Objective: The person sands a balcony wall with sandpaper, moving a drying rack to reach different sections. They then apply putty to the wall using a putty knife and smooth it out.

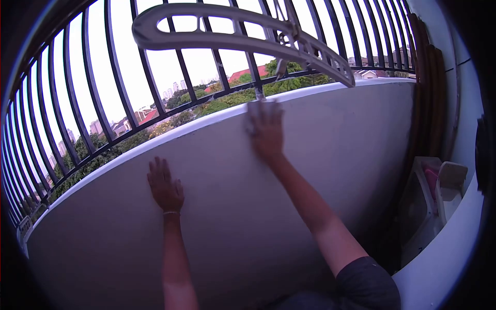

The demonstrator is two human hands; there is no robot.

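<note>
My left hand (166, 187) is open, its fingers stretched upward and together over the grey wall (217, 206), below the white ledge. A thin bracelet (171, 212) circles that wrist. Higher and to the right, my right hand (266, 130) is also open, fingers spread and slightly smeared by motion. Its fingertips reach right to the white ledge (196, 124) along the wall's top, near the foot of a dark railing post (259, 93). Neither hand holds anything.
A long grey slotted plastic bar (206, 41) hangs overhead in front of the black railing (111, 72), with cords at its fixing. White plastic containers (448, 188), one with something pink inside, stand low at the right. Trees and rooftops show beyond the bars.
</note>
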